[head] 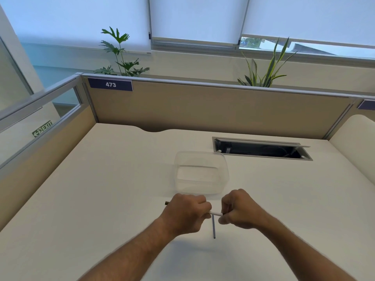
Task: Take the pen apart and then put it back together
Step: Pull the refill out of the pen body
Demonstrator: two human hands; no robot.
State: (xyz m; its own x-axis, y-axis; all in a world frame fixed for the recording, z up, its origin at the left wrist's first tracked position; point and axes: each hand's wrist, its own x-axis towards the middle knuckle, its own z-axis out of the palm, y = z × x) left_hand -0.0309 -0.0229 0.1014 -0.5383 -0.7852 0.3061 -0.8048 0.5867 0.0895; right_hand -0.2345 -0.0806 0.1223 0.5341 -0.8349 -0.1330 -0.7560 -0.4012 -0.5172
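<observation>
Both hands clamp one slim white plastic pen barrel (216, 213) in the lower-centre frame, its axis running left-right: left hand (185, 212) left, right hand (240, 211) right, evenly near.

A single wide-angle view comes from a camera worn on the person's head, looking forward and down over a pale desk (105, 179). Both forearms reach in from the bottom edge, and the left hand (185, 212) and right hand (238, 209) meet close below the lens, near the lower centre. The view faces the far beige partition (213, 106) head-on, with window blinds (194, 17) and two plants (121, 55) above it. Straight lines bow toward the edges. No second view is given, so nothing is shared between views.
</observation>
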